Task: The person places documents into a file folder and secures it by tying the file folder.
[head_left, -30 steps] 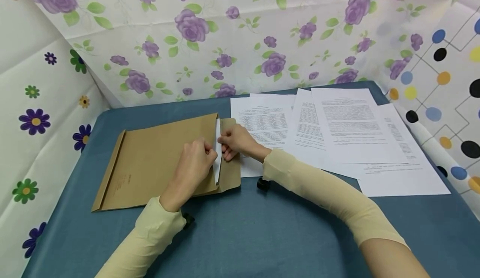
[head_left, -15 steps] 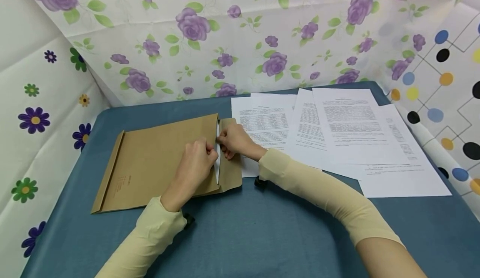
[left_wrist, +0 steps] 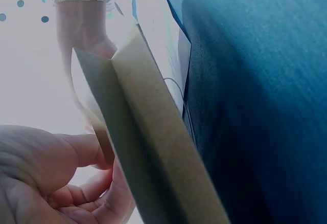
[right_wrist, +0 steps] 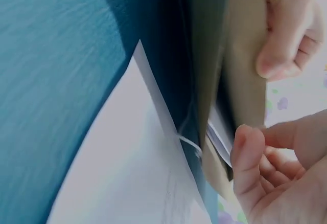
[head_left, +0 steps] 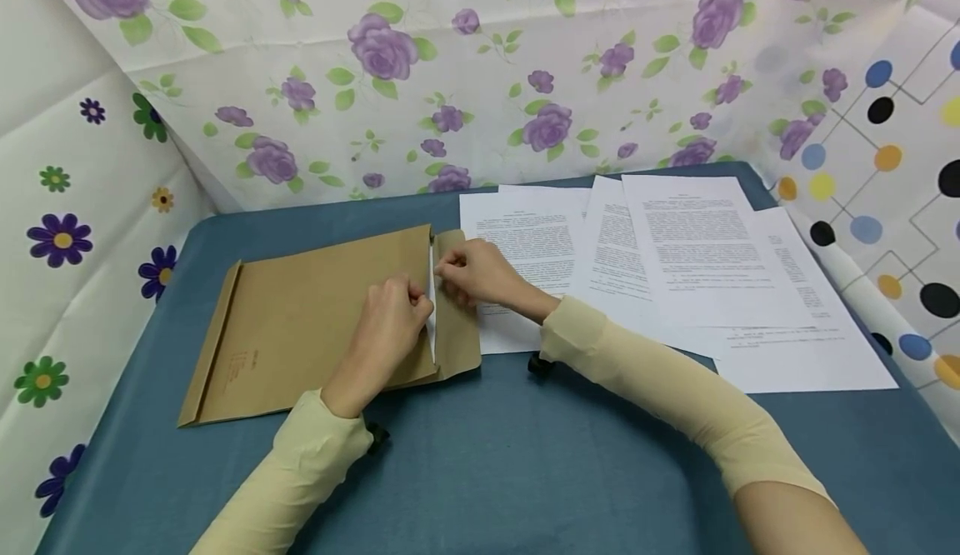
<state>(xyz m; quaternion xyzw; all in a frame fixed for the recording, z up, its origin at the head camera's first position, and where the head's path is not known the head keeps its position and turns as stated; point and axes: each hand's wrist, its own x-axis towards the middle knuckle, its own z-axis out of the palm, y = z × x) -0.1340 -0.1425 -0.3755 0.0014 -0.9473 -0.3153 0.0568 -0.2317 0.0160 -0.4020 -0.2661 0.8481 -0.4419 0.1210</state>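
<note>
A brown paper envelope (head_left: pixel 330 313) lies on the table, its opening and flap (head_left: pixel 456 330) towards the right. White papers (head_left: pixel 432 305) show as a narrow strip inside the opening. My left hand (head_left: pixel 390 330) pinches the edge of the upper panel between thumb and fingers and holds it raised; the left wrist view shows this panel (left_wrist: pixel 104 147) in the grip. My right hand (head_left: pixel 480 272) is at the opening over the flap. In the right wrist view its fingers (right_wrist: pixel 281 168) are loosely bent beside the papers (right_wrist: pixel 220 129), with nothing visible between them.
Several printed sheets (head_left: pixel 690 247) lie overlapping on the right side of the blue tablecloth (head_left: pixel 525 455). A thin white string (right_wrist: pixel 190 142) hangs at the flap. Floral cloth (head_left: pixel 465 105) stands behind the table, with patterned cloths at both sides.
My right hand first reached slightly into the opening, then drew back a little to the right. The white strip looks narrower than before. My left hand keeps its hold on the envelope.
</note>
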